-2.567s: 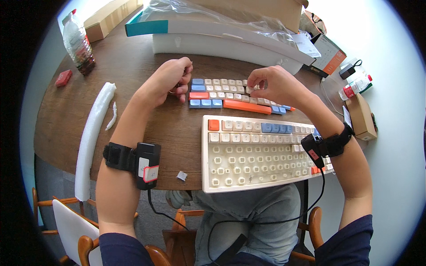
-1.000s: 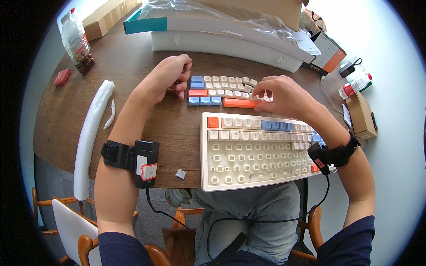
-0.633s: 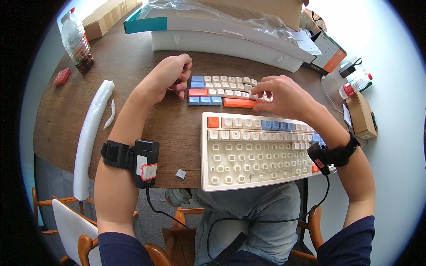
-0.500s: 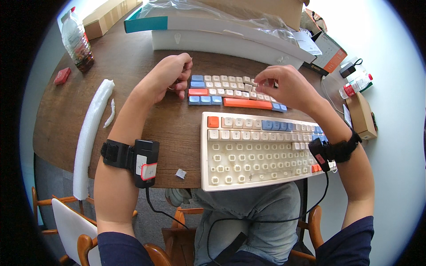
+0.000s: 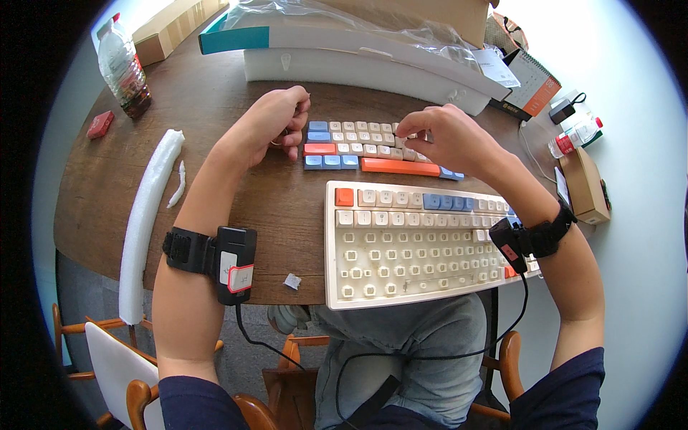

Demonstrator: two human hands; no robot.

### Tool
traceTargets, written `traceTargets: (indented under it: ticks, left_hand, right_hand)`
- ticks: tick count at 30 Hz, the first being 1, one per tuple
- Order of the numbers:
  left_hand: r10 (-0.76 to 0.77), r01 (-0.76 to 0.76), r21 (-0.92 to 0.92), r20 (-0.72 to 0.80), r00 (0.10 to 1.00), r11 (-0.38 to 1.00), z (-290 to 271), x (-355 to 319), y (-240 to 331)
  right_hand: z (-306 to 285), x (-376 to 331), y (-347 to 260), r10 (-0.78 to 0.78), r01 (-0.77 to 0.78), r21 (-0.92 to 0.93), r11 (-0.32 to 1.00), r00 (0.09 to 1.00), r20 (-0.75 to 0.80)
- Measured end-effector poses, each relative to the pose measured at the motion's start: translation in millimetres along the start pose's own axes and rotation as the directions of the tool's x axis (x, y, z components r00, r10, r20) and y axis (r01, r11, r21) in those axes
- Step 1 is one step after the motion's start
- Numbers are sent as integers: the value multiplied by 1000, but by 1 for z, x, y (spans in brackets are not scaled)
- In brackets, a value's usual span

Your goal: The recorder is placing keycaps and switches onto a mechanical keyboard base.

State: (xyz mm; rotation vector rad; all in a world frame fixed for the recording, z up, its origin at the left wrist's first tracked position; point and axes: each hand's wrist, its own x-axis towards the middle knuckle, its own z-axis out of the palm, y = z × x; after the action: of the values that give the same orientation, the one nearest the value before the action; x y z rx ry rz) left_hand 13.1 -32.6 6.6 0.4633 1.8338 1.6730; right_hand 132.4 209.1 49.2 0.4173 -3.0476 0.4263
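Rows of loose keycaps (image 5: 351,149), beige with blue and orange ones, lie on the brown table. Over their right part, my right hand (image 5: 451,140) has thumb and fingertips closed at a beige keycap (image 5: 399,142), which they partly cover. My left hand (image 5: 282,127) is curled closed just beyond the block's left edge; whatever its fingers hold is hidden. Nearer to me lies a cream keyboard (image 5: 401,251). Its top rows and parts of its right side carry keycaps, while bare switches show across the rest.
A long open box (image 5: 373,61) with foam and plastic film spans the back. A bottle (image 5: 123,68) and a small red packet (image 5: 100,125) stand left, beside a white foam strip (image 5: 147,222). A calendar (image 5: 534,86), another bottle (image 5: 575,137) and a carton (image 5: 584,186) are right.
My right hand has shifted slightly left over the keycaps, and its fingertips have come closer together. My left hand and the keyboard look the same.
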Motion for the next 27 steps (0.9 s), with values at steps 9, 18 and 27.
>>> traceTargets:
  ticks: [9, 18, 27]
  left_hand:
    - [-6, 6, -8, -9, 1000, 1000, 0, -1, 0]
    - [-12, 12, 2, -13, 1000, 1000, 0, -1, 1]
    - [-11, 11, -11, 1, 1000, 1000, -1, 1, -1]
  right_hand:
    - [-1, -5, 0, -34, 32, -42, 999, 999, -37]
    - [2, -4, 2, -32, 30, -52, 998, 999, -41]
    - [6, -5, 0, -27, 25, -29, 999, 997, -74]
